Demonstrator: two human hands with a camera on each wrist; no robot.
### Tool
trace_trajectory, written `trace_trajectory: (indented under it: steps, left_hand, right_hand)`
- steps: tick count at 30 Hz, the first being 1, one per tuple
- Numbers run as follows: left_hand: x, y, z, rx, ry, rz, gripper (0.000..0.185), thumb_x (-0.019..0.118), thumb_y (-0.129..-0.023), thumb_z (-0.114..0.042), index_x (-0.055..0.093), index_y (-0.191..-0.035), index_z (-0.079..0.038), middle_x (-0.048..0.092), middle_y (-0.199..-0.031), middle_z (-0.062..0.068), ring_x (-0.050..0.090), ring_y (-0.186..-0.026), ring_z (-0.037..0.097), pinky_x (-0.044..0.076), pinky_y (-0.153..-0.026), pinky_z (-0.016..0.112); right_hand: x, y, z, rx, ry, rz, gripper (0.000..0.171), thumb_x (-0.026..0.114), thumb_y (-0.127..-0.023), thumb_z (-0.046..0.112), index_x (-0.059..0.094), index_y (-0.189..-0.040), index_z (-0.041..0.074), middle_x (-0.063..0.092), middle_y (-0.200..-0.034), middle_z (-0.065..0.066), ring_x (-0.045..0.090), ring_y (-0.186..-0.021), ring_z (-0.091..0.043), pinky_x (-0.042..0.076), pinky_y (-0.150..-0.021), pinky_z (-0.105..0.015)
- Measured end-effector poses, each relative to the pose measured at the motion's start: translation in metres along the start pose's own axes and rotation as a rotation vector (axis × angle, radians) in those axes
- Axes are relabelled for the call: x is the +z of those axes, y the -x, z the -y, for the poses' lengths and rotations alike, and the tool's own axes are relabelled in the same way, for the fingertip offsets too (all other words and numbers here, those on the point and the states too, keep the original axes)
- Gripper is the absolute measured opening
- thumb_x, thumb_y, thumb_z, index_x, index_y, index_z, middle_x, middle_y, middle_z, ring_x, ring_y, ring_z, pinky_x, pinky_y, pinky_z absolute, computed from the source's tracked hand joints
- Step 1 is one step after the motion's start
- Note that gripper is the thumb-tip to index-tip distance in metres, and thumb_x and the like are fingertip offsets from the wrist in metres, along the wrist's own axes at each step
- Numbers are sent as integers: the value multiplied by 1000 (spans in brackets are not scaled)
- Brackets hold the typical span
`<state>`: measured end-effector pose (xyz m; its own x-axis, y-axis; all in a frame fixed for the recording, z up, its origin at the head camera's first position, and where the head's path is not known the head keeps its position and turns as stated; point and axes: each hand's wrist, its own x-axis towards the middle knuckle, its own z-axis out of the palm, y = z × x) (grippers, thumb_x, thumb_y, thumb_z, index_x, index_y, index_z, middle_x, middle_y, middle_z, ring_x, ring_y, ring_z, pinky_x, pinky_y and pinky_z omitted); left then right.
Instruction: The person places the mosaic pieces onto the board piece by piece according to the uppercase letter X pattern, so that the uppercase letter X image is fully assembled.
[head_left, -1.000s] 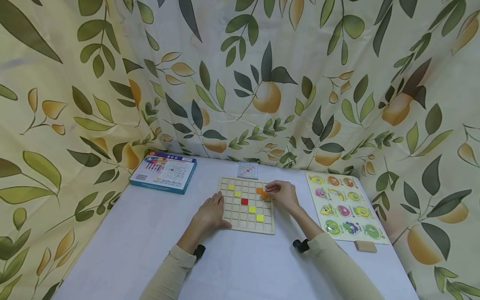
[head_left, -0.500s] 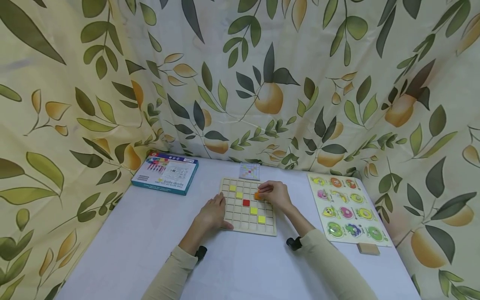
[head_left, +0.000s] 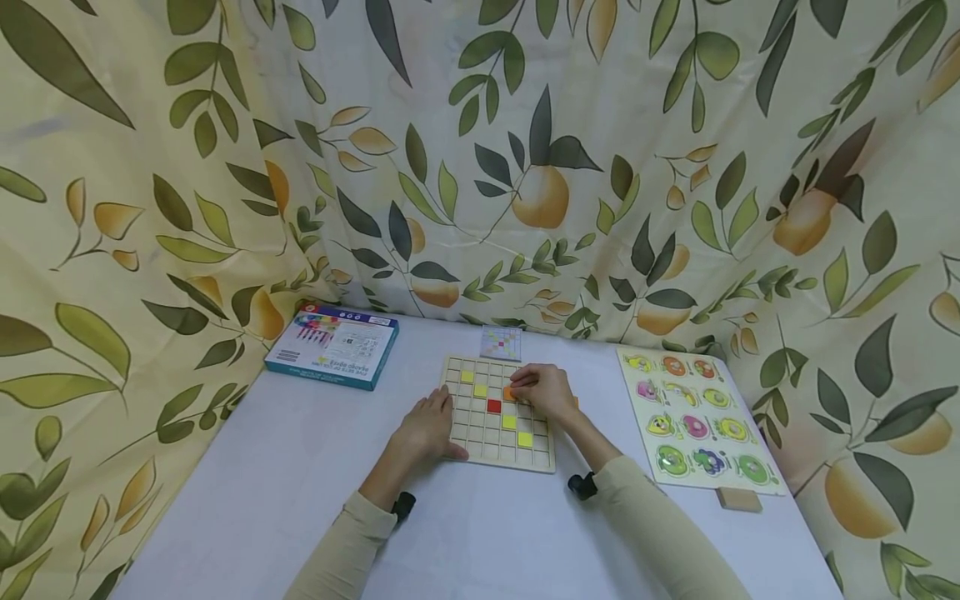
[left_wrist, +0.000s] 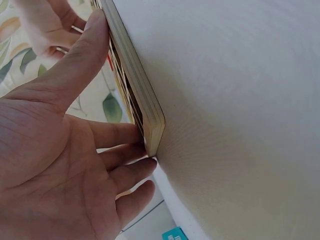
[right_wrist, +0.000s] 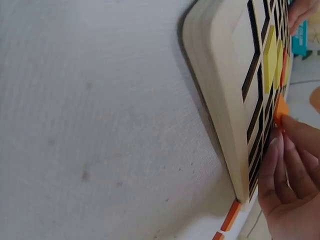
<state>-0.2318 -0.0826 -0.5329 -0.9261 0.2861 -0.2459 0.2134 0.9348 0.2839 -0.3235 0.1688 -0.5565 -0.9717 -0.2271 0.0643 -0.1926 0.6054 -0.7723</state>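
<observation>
A wooden grid board [head_left: 487, 433] lies on the white table and holds several yellow tiles [head_left: 524, 438] and one red tile [head_left: 492, 406]. My left hand [head_left: 429, 423] rests against the board's left edge [left_wrist: 135, 85], thumb along the rim and fingers [left_wrist: 125, 165] straight beside the corner. My right hand [head_left: 546, 392] is over the board's upper right cells and pinches an orange tile [head_left: 510, 393]. In the right wrist view the orange tile [right_wrist: 281, 111] sits at the fingertips [right_wrist: 277, 150], just above the board [right_wrist: 220, 85].
A small pattern card [head_left: 500, 342] lies behind the board. A blue box [head_left: 332, 345] sits at the back left, a fruit puzzle [head_left: 693, 417] at the right with a wooden block [head_left: 733, 498] below it. Loose orange tiles [right_wrist: 231, 215] lie beside the board. Leaf-print curtains surround the table.
My right hand has carried the orange tile leftwards from near the board's right edge towards its inner cells. The left hand has stayed on the left edge.
</observation>
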Motion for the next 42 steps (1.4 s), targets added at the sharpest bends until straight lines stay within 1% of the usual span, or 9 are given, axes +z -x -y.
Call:
trace_trajectory:
  steps: [5, 11, 16, 23, 30, 33, 37, 40, 42]
  left_hand:
    - [0, -1, 0, -3, -19, 5, 116, 87, -78, -56, 33, -159, 7, 25, -170, 22, 24, -158, 35, 24, -128, 47]
    - [-1, 0, -2, -10, -21, 12, 116, 87, -78, -57, 33, -159, 7, 25, -170, 22, 24, -158, 35, 24, -128, 46]
    - [-1, -1, -2, -15, -34, 14, 117, 86, -78, -58, 32, -159, 7, 24, -170, 21, 24, -158, 34, 24, -128, 46]
    - [1, -2, -1, -17, -28, 10, 116, 87, -78, -57, 33, -159, 7, 24, -170, 22, 24, -158, 34, 23, -128, 46]
    - [2, -1, 1, -6, -33, -2, 116, 87, -78, -57, 34, -158, 7, 27, -169, 23, 25, -157, 35, 26, -127, 47]
    - [1, 0, 0, -4, -33, -6, 116, 88, -77, -57, 34, -158, 7, 28, -168, 23, 26, -157, 35, 26, -127, 47]
    - [-1, 1, 0, -1, -27, -4, 116, 88, -77, -57, 34, -158, 8, 28, -168, 23, 26, -157, 35, 26, -127, 47]
    - [-1, 1, 0, 1, -26, 2, 116, 87, -78, -57, 33, -159, 7, 27, -169, 23, 25, -157, 35, 25, -127, 47]
    - [0, 1, 0, 0, -27, 6, 116, 87, -78, -57, 33, -159, 7, 26, -169, 23, 25, -157, 35, 25, -128, 47]
  right_hand:
    - [0, -1, 1, -10, 23, -5, 17, 86, -86, 8, 80, -102, 7, 79, -88, 2, 75, -81, -12, 61, -82, -36]
    - [0, 0, 0, -14, 28, 20, 18, 84, -87, 5, 79, -104, 6, 79, -90, 1, 75, -82, -12, 62, -81, -35]
    - [-2, 2, 2, -13, 35, 13, 18, 84, -88, 7, 79, -105, 6, 79, -92, -1, 75, -84, -14, 61, -83, -36]
    - [-9, 8, -2, -6, 11, -37, 14, 82, -90, 6, 79, -103, 6, 78, -93, -1, 75, -85, -16, 61, -73, -30]
    - [-22, 16, -9, 40, 28, -111, 15, 81, -92, 8, 79, -107, 7, 77, -96, -3, 72, -88, -18, 60, -74, -28]
    - [-30, 18, -14, 71, 16, -139, 18, 80, -92, 9, 78, -109, 6, 77, -97, -5, 72, -88, -20, 60, -71, -26]
    - [-40, 22, -21, 118, 18, -174, 17, 81, -92, 10, 78, -108, 5, 77, -96, -6, 71, -86, -19, 57, -66, -24]
    - [-46, 26, -26, 151, 43, -174, 19, 82, -91, 12, 78, -108, 6, 77, -96, -8, 70, -82, -19, 55, -63, -25]
    - [-49, 28, -29, 156, 59, -158, 22, 83, -90, 12, 77, -110, 5, 77, -98, -9, 70, -82, -20, 57, -64, -27]
